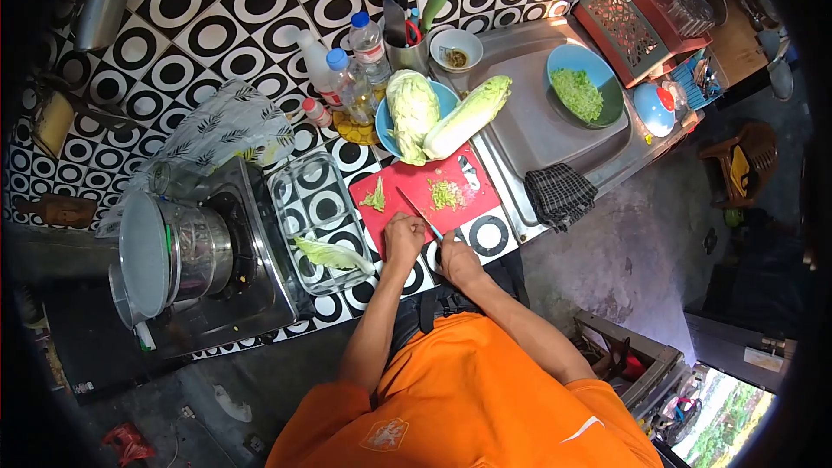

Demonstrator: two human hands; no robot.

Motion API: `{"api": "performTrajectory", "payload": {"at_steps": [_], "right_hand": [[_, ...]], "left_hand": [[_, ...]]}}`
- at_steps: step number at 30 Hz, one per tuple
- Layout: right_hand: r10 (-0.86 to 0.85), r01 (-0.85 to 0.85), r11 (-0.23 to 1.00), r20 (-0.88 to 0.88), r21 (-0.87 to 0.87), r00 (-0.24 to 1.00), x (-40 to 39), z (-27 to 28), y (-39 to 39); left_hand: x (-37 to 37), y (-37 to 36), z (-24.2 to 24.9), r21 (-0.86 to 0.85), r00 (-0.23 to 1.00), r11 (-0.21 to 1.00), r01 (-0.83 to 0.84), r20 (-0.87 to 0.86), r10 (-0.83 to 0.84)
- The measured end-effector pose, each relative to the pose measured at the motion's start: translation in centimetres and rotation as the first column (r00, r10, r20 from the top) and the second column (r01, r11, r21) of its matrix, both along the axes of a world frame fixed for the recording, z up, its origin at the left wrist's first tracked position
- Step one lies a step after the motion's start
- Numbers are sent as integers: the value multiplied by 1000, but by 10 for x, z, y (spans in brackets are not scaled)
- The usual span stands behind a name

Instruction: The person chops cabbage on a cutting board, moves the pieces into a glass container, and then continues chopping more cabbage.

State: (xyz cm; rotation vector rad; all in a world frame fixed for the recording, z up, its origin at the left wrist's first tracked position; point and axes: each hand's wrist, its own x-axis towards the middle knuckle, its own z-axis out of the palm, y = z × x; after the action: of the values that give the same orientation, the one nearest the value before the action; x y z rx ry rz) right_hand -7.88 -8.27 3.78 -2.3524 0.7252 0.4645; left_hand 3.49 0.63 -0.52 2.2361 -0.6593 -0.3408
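My right hand (459,260) grips a knife (418,211), its blade slanting up and left across the red cutting board (485,199). Close beside it, my left hand (405,240) rests at the board's front edge with fingers curled; what they hold, if anything, is hidden. Finely chopped pale green pieces (445,195) lie right of the blade, and a small leafy piece (374,197) lies to its left. Behind the board, two napa cabbages (412,113) rest on a blue bowl (382,126). Left of the board, a cabbage leaf (329,255) sits in a clear divided tray (286,199).
A stove with a lidded pot (201,247) stands at the left. Several bottles (367,48) and a utensil holder (407,56) are at the back. At right, the steel sink (511,134) holds a bowl of chopped greens (576,95); a checked cloth (559,197) hangs over its edge.
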Motion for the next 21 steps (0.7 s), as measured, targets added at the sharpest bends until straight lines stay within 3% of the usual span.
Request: {"api": "performTrajectory", "payload": {"at_steps": [6, 12, 15, 21], "right_hand": [[21, -21, 1000, -41, 11, 999, 11, -9, -4], [65, -63, 997, 52, -32, 997, 16, -7, -17], [91, -91, 996, 18, -8, 996, 18, -1, -19], [23, -23, 1000, 59, -1, 998, 6, -1, -7]], "left_hand": [[-3, 6, 1, -12, 996, 997, 73, 55, -73], [4, 7, 7, 60, 997, 996, 71, -19, -70], [7, 9, 3, 55, 998, 997, 56, -15, -56], [7, 3, 10, 83, 998, 995, 52, -40, -49]]}}
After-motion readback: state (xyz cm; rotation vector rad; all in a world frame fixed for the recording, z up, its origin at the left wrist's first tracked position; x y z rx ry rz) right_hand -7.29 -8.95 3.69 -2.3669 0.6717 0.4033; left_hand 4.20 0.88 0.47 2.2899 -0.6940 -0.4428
